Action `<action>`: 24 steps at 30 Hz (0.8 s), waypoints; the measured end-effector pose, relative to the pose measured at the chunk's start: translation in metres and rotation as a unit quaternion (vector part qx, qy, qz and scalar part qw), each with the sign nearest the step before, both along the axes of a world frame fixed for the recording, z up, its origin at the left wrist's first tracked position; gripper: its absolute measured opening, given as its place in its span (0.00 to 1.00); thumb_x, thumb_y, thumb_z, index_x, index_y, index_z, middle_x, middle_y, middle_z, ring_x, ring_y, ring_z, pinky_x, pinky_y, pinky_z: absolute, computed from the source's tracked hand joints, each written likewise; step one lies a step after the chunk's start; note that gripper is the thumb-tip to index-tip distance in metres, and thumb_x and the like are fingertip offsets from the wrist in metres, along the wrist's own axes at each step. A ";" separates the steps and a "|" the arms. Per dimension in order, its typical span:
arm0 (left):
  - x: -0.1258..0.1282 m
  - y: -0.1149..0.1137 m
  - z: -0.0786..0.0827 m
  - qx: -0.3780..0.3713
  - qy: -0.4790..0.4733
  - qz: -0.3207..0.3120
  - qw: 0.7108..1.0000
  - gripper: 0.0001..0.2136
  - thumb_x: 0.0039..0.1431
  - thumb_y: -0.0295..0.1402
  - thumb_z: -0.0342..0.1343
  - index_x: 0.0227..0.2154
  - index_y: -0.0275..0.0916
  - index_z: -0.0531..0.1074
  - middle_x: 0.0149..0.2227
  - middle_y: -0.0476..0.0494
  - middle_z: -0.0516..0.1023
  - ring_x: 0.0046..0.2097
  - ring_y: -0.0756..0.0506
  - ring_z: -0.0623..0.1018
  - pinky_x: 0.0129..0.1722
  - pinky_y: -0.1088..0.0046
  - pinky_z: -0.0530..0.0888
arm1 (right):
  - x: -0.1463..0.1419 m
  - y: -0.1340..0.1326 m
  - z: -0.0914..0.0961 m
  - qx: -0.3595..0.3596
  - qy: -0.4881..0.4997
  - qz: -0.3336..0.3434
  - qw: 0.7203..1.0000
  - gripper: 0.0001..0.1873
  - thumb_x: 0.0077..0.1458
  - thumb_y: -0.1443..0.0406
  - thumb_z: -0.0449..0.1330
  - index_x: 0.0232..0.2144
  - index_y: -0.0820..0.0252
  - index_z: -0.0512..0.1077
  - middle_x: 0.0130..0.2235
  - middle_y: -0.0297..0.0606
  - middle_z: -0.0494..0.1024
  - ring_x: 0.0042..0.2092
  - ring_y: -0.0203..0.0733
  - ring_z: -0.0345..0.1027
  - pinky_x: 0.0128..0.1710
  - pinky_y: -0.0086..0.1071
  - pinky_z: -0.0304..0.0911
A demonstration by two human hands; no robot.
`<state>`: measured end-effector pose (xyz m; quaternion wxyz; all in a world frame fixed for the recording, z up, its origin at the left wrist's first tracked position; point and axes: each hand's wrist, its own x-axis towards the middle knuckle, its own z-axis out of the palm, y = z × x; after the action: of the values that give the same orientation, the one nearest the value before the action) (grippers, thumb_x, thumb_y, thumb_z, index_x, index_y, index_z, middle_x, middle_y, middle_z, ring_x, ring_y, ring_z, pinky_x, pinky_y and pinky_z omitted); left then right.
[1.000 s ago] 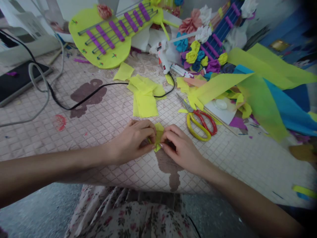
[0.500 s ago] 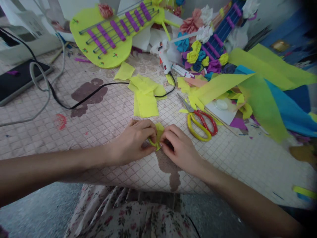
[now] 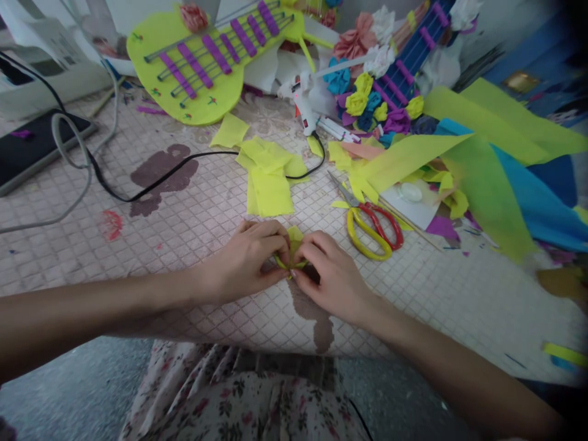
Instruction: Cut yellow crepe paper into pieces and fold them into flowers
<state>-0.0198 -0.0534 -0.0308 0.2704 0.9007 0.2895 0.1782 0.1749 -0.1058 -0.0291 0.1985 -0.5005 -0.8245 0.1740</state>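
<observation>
Both of my hands meet over a small folded piece of yellow paper (image 3: pixel 293 248) near the front edge of the patterned table (image 3: pixel 206 214). My left hand (image 3: pixel 245 263) pinches the paper from the left with its fingers curled. From the right, my right hand (image 3: pixel 333 278) pinches the same piece with fingertips pressed together. Most of the paper is hidden between the fingers.
Yellow-and-red scissors (image 3: pixel 372 226) lie just right of my hands. Cut yellow paper squares (image 3: pixel 269 174) lie behind them, with a glue gun (image 3: pixel 301 107) and its black cord (image 3: pixel 151 187). Paper flowers (image 3: pixel 367 101), a yellow paper guitar (image 3: pixel 202 58) and crepe sheets (image 3: pixel 482 165) crowd the back.
My fingers have shifted slightly on the yellow paper, folding it tighter; the hands stay in place. The view has barely moved.
</observation>
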 end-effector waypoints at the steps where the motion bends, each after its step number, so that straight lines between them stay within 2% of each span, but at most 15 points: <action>1: 0.000 0.001 0.001 -0.002 0.001 -0.003 1.000 0.03 0.54 0.28 0.56 0.33 0.38 0.70 0.40 0.46 0.70 0.44 0.45 0.72 0.46 0.65 0.63 | 0.000 0.000 0.000 -0.002 -0.002 0.000 1.000 0.03 0.53 0.69 0.55 0.33 0.59 0.65 0.39 0.41 0.67 0.43 0.44 0.64 0.42 0.37 0.64; 9: 0.000 0.002 0.005 -0.016 -0.002 -0.010 1.000 0.03 0.54 0.28 0.55 0.32 0.38 0.71 0.40 0.45 0.71 0.44 0.45 0.72 0.46 0.64 0.63 | -0.002 -0.001 0.005 -0.031 -0.010 -0.004 0.999 0.11 0.48 0.65 0.60 0.35 0.58 0.64 0.42 0.43 0.67 0.46 0.48 0.63 0.44 0.43 0.64; 16: 0.001 0.002 0.003 -0.011 0.001 -0.008 1.000 0.02 0.56 0.29 0.55 0.32 0.38 0.70 0.40 0.45 0.71 0.44 0.46 0.72 0.46 0.64 0.62 | 0.002 -0.001 0.006 -0.041 0.016 0.008 0.999 0.14 0.48 0.66 0.61 0.38 0.58 0.62 0.42 0.43 0.66 0.46 0.47 0.62 0.45 0.42 0.63; 19: 0.001 0.002 0.001 -0.007 0.003 -0.003 1.000 0.02 0.55 0.28 0.55 0.33 0.38 0.69 0.40 0.45 0.71 0.43 0.46 0.72 0.45 0.64 0.62 | 0.004 0.000 0.005 -0.036 0.051 0.003 0.998 0.13 0.52 0.69 0.58 0.40 0.58 0.60 0.41 0.42 0.66 0.45 0.45 0.62 0.43 0.40 0.63; 24: 0.001 0.000 0.002 -0.010 0.005 0.002 1.000 0.05 0.55 0.28 0.55 0.35 0.38 0.68 0.40 0.45 0.71 0.44 0.45 0.71 0.46 0.64 0.62 | 0.003 0.002 0.004 -0.037 0.056 -0.001 0.998 0.08 0.54 0.73 0.54 0.36 0.57 0.61 0.40 0.40 0.66 0.44 0.44 0.63 0.42 0.39 0.64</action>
<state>-0.0186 -0.0532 -0.0284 0.2776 0.8981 0.2948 0.1714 0.1776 -0.1041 -0.0252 0.2254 -0.4976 -0.8048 0.2323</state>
